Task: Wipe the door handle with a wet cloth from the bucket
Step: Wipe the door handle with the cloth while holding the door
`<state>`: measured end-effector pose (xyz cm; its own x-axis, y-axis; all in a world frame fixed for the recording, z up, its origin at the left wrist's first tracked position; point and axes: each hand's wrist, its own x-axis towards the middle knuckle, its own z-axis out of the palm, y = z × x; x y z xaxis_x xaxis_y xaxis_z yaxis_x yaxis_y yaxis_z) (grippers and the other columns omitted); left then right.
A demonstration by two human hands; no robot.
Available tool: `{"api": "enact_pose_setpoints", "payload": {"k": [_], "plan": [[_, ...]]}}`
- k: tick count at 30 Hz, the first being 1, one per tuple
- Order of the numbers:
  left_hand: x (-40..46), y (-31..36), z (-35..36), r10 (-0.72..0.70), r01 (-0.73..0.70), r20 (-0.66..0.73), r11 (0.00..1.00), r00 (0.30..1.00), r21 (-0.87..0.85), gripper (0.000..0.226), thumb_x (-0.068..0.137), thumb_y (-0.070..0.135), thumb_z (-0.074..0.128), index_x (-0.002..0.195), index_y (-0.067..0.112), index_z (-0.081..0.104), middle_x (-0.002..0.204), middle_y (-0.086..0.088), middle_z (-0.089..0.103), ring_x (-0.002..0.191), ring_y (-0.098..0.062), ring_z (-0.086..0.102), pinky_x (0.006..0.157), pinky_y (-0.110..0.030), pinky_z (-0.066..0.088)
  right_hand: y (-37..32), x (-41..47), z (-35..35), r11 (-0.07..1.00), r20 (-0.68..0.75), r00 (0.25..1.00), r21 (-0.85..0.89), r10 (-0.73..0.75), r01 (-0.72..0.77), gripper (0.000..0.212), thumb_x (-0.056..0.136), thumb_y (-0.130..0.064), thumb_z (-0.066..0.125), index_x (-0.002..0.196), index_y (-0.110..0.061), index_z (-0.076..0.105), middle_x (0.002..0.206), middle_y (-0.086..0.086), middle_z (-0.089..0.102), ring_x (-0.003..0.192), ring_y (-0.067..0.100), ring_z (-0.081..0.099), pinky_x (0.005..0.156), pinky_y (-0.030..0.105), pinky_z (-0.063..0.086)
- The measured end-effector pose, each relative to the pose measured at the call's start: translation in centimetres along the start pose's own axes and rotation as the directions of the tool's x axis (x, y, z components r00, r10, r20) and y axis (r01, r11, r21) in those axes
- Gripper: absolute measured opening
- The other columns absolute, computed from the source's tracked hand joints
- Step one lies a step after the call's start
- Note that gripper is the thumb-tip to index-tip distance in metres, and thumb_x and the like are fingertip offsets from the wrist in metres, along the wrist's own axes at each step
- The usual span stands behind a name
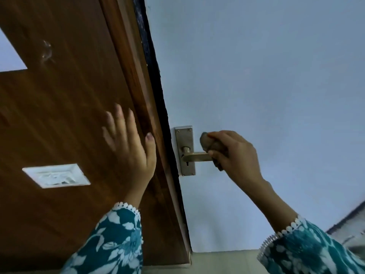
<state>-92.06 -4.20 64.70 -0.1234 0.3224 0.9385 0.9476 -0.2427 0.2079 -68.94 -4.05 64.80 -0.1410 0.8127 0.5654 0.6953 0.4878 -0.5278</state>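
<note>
Grip on my R hand (235,155) is closed tight round a wadded cloth (210,143), grey-brown, damp-looking, pressed onto the outer end of the door handle (197,156). Handle's a straight brushed-metal lever, runs toward 3 o'clock from a tall rectangular backplate (185,151) w/ screws at the top and a keyhole below. Plate sits on a pale blue door (256,76), smooth, matte. L hand (130,151) is open flat, fingers spread, palm against brown wood-grain panel (59,115) at 9 o'clock of the handle; holds nothing. R wrist bent, forearm rising from 5 o'clock. Both sleeves (118,238) teal floral w/ white scalloped trim.
</note>
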Motion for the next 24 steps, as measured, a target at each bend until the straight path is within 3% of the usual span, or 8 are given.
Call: {"api": "enact_pose_setpoints", "payload": {"k": [4, 6, 9, 13, 16, 19, 21, 24], "plan": [[1.5, -1.1, 3.0, 0.120, -0.131, 0.089, 0.983, 0.989, 0.125, 0.060, 0.101, 0.035, 0.027, 0.147, -0.002, 0.018, 0.151, -0.027, 0.026, 0.145, -0.032, 0.011, 0.113, -0.058, -0.001, -1.9, 1.7, 3.5, 0.920, 0.050, 0.972, -0.314, -0.229, 0.233, 0.033, 0.070, -0.019, 0.074, 0.102, -0.021, 0.069, 0.102, 0.004, 0.069, 0.081, 0.031, 0.066, 0.062, 0.034, 0.050], [1.4, -1.4, 4.0, 0.142, -0.152, 0.064, 0.970, 0.988, 0.191, 0.060, 0.101, 0.036, 0.027, 0.147, -0.002, 0.019, 0.150, -0.026, 0.030, 0.144, -0.033, 0.016, 0.113, -0.056, -0.004, -2.4, 2.1, 5.8, 0.857, 0.137, 0.959, -0.429, -0.250, 0.285, 0.030, 0.070, -0.015, 0.073, 0.099, -0.021, 0.068, 0.093, 0.006, 0.068, 0.076, 0.031, 0.065, 0.061, 0.035, 0.045], [1.0, -1.8, 4.5, 0.178, -0.170, -0.018, 0.962, 0.984, 0.213, 0.059, 0.100, 0.033, 0.033, 0.147, 0.000, 0.020, 0.148, -0.024, 0.033, 0.147, -0.022, 0.005, 0.114, -0.054, -0.005, -2.2, 1.8, 7.8, 0.777, 0.182, 0.950, -0.545, -0.255, 0.314, 0.038, 0.065, -0.006, 0.070, 0.098, -0.023, 0.067, 0.076, 0.003, 0.066, 0.063, 0.026, 0.062, 0.066, 0.035, 0.039], [1.0, -2.1, 4.8, 0.206, -0.193, -0.056, 0.963, 0.977, 0.188, 0.058, 0.100, 0.031, 0.036, 0.148, 0.002, 0.020, 0.147, -0.023, 0.035, 0.148, -0.018, 0.001, 0.114, -0.054, -0.003, -0.7, 2.0, 7.6, 0.783, 0.178, 0.947, -0.534, -0.267, 0.321, 0.034, 0.069, -0.011, 0.068, 0.099, -0.026, 0.068, 0.075, -0.003, 0.070, 0.063, 0.020, 0.065, 0.081, 0.035, 0.037], [0.9, -2.3, 5.0, 0.221, -0.204, -0.087, 0.963, 0.971, 0.176, 0.059, 0.100, 0.030, 0.036, 0.149, 0.003, 0.019, 0.147, -0.021, 0.035, 0.148, -0.018, 0.003, 0.114, -0.055, -0.001, 0.2, 2.1, 6.0, 0.882, 0.182, 0.970, -0.414, -0.161, 0.224, 0.027, 0.066, -0.015, 0.074, 0.092, -0.024, 0.072, 0.068, -0.002, 0.071, 0.059, 0.023, 0.065, 0.059, 0.026, 0.046], [0.8, -2.7, 5.2, 0.256, -0.238, -0.097, 0.957, 0.962, 0.168, 0.060, 0.100, 0.029, 0.035, 0.151, 0.005, 0.015, 0.148, -0.020, 0.034, 0.148, -0.019, 0.005, 0.114, -0.056, 0.001, 0.3, 1.8, 4.5, 0.930, 0.139, 0.990, -0.360, -0.018, 0.068, 0.030, 0.066, -0.006, 0.058, 0.085, -0.026, 0.071, 0.069, -0.001, 0.069, 0.061, 0.024, 0.063, 0.049, 0.019, 0.035], [0.6, -2.7, 5.4, 0.263, -0.244, -0.101, 0.955, 0.959, 0.169, 0.061, 0.100, 0.029, 0.035, 0.151, 0.007, 0.012, 0.147, -0.020, 0.036, 0.148, -0.020, 0.005, 0.114, -0.055, 0.002, -0.5, 1.9, 5.0, 0.914, 0.107, 0.993, -0.397, -0.046, 0.085, 0.029, 0.064, -0.005, 0.056, 0.080, -0.025, 0.071, 0.066, 0.000, 0.068, 0.058, 0.025, 0.063, 0.048, 0.018, 0.025], [0.5, -2.8, 5.4, 0.268, -0.247, -0.105, 0.953, 0.958, 0.175, 0.060, 0.100, 0.029, 0.034, 0.151, 0.006, 0.013, 0.148, -0.019, 0.034, 0.148, -0.020, 0.004, 0.114, -0.055, 0.000, -2.8, 2.1, 7.6, 0.866, 0.121, 0.975, -0.448, -0.187, 0.222, 0.030, 0.070, -0.008, 0.048, 0.080, -0.022, 0.073, 0.070, -0.001, 0.069, 0.056, 0.025, 0.061, 0.053, 0.024, 0.036]]}}
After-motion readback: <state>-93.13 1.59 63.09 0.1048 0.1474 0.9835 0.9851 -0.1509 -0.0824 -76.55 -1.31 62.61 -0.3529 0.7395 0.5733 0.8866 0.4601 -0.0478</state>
